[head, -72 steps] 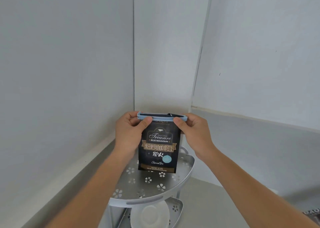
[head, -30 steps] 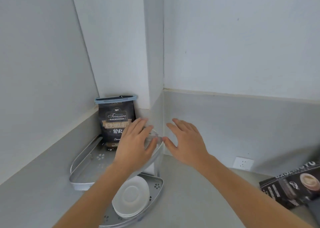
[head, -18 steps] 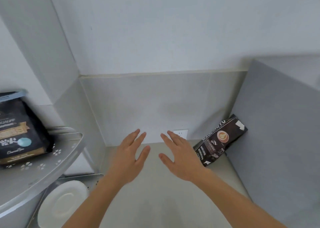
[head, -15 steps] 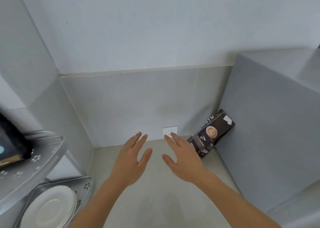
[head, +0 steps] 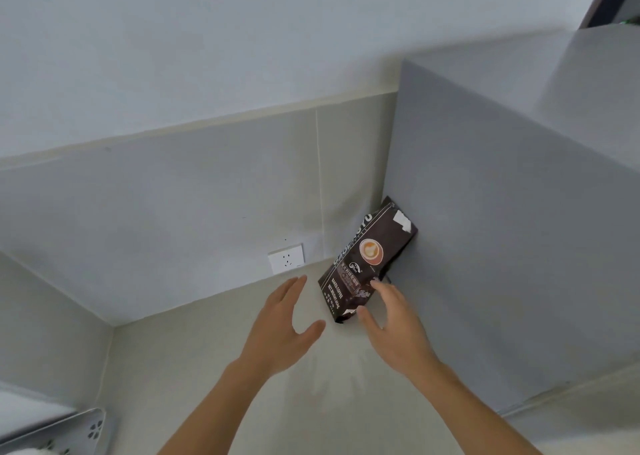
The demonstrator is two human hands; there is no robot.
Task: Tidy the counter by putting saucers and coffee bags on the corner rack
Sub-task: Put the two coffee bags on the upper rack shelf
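A dark brown coffee bag [head: 365, 262] with a cup picture leans against the grey side panel in the far right corner of the counter. My right hand [head: 393, 326] is open, its fingertips at the bag's lower end, with no grip on it. Just left of the bag's bottom, my left hand [head: 284, 326] hovers open over the counter and holds nothing. Only a corner of the metal corner rack [head: 74, 428] shows at the bottom left edge; its shelves and the first bag are out of view.
A white wall socket [head: 286, 258] sits low on the back tiles, left of the bag. A tall grey panel [head: 502, 264] walls off the right side. Pale counter [head: 242, 385] stretches between the rack and the panel.
The first coffee bag was set on the rack's top shelf and released. The view swung right, away from the rack. Both open hands moved forward to the brown bag in the corner.
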